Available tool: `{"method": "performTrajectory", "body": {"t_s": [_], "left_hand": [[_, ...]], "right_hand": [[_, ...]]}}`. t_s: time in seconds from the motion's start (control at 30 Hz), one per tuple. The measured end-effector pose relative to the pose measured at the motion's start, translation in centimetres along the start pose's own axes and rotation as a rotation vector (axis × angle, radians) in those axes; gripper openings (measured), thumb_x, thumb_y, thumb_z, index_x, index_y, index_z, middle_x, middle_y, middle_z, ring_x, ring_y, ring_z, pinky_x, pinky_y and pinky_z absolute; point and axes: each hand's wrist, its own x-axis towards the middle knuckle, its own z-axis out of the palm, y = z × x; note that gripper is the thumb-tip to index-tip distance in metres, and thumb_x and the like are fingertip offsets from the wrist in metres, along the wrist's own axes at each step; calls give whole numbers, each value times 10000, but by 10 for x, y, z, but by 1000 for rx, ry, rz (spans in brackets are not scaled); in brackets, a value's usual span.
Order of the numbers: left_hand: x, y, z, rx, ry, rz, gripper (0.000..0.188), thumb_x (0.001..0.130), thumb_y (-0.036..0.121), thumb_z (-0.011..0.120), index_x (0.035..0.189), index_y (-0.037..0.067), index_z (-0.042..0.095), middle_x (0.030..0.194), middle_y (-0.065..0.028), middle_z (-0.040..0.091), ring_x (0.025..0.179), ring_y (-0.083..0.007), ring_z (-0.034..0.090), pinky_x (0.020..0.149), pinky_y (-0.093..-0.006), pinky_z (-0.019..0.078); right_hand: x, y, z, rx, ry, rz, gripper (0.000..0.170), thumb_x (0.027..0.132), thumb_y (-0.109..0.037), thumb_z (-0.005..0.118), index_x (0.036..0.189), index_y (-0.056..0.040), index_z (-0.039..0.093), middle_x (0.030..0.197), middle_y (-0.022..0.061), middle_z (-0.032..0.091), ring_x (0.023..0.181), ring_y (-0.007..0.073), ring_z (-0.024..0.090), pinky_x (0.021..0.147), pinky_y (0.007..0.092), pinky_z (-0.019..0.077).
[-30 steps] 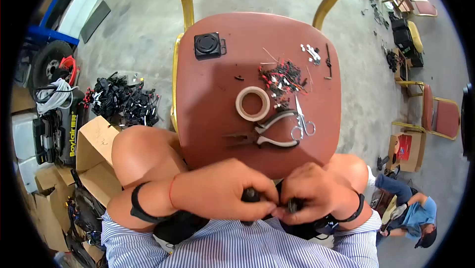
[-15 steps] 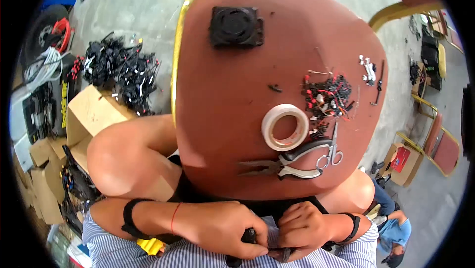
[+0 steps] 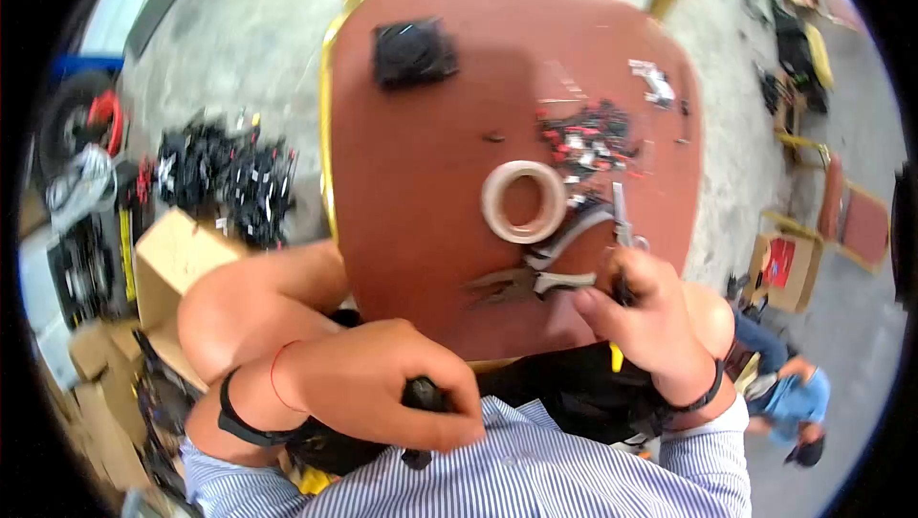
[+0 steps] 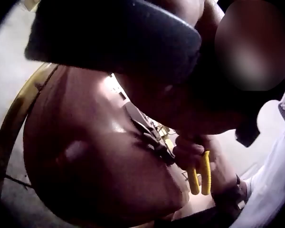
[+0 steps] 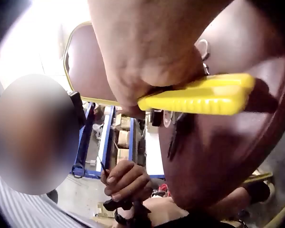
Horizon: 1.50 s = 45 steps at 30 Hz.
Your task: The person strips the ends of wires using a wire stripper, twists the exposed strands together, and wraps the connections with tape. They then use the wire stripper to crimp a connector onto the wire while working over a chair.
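My left hand (image 3: 382, 379) is over my lap in the head view, fingers curled round a black piece (image 3: 423, 396). In the right wrist view, a thin dark wire (image 5: 102, 164) sticks up beside that hand, and black parts (image 5: 118, 206) hang under it. My right hand (image 3: 643, 312) is above the near right of the chair seat. It grips a tool with two yellow handles (image 5: 199, 99), whose head is hidden in the fingers. Just beyond it on the seat are grey-handled pliers (image 3: 566, 282) and scissors (image 3: 620, 210).
The red chair seat (image 3: 421, 231) also bears a tape roll (image 3: 492, 202), a heap of black and red clippings (image 3: 588, 140), white bits (image 3: 658, 88) and a square black unit (image 3: 411, 54). Black cables (image 3: 229, 178) lie on the floor at left. A person (image 3: 801, 396) sits at right.
My hands were together over my lap and have parted. The right hand has moved forward and right over the seat; the left has drawn left, still holding the black piece. The head view has shifted.
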Motion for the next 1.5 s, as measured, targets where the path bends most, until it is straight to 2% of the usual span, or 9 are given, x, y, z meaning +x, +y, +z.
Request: {"method": "performTrajectory", "body": {"t_s": [0.3, 0.33, 0.57, 0.73, 0.97, 1.1, 1.3, 1.43, 1.5], "left_hand": [[8, 11, 39, -61, 319, 8, 151, 977, 120, 694, 965, -30, 705, 851, -64, 725, 818, -121, 672, 765, -256, 532], [10, 12, 43, -39, 315, 15, 149, 977, 118, 693, 966, -30, 703, 850, -65, 724, 817, -122, 672, 765, -258, 533], [24, 3, 52, 81, 524, 127, 167, 989, 129, 660, 955, -32, 689, 820, -83, 718, 799, -162, 694, 717, -302, 555], [25, 21, 76, 225, 532, 120, 174, 987, 162, 682, 981, -11, 704, 856, -50, 738, 783, -104, 678, 686, -256, 548], [36, 71, 125, 194, 673, 314, 170, 1001, 140, 662, 1007, -28, 678, 884, -76, 729, 846, -142, 684, 779, -293, 556], [58, 68, 102, 106, 728, 488, 172, 1024, 132, 620, 1005, -32, 671, 879, -83, 710, 845, -159, 684, 791, -301, 559], [63, 46, 55, 29, 835, 397, 142, 1014, 118, 602, 988, -15, 644, 841, -102, 690, 827, -207, 684, 802, -341, 562], [49, 40, 38, -176, 835, 463, 194, 1016, 175, 604, 1036, -16, 631, 847, -111, 686, 839, -234, 691, 796, -357, 575], [42, 37, 29, -203, 804, 436, 221, 1014, 184, 590, 1074, -25, 627, 874, -120, 683, 870, -246, 691, 810, -362, 576]], "right_hand": [[-15, -2, -8, -139, 157, -369, 378, 972, -143, 699, 1256, 6, 498, 1029, 123, 619, 921, 176, 608, 823, 334, 509], [-10, 7, -7, -343, 251, -440, 352, 979, -130, 668, 1263, 15, 518, 1099, 169, 621, 986, 271, 631, 864, 389, 513], [8, 30, 8, -312, 408, -631, 284, 931, -153, 669, 1211, -139, 621, 1064, 181, 599, 1002, 410, 630, 836, 474, 520], [1, 37, 19, -330, 534, -674, 92, 921, -108, 651, 1001, -116, 695, 907, 116, 628, 822, 346, 657, 689, 431, 521], [6, 40, 16, -378, 669, -881, 60, 931, -113, 620, 933, -59, 645, 912, 151, 647, 844, 386, 638, 741, 485, 506], [21, 28, -2, -278, 646, -834, 95, 906, -126, 668, 945, -40, 680, 913, 158, 667, 874, 379, 639, 759, 471, 515], [30, 2, -17, -316, 741, -847, 197, 903, -201, 717, 1008, -34, 713, 891, 174, 679, 894, 374, 660, 793, 468, 525], [-4, -8, -52, -660, 349, -368, 374, 879, -378, 753, 936, -15, 685, 920, 176, 693, 919, 374, 666, 817, 458, 535], [-21, -5, -48, -800, 274, -385, 509, 820, -477, 785, 994, -26, 626, 910, 141, 670, 892, 356, 677, 790, 452, 555]]}}
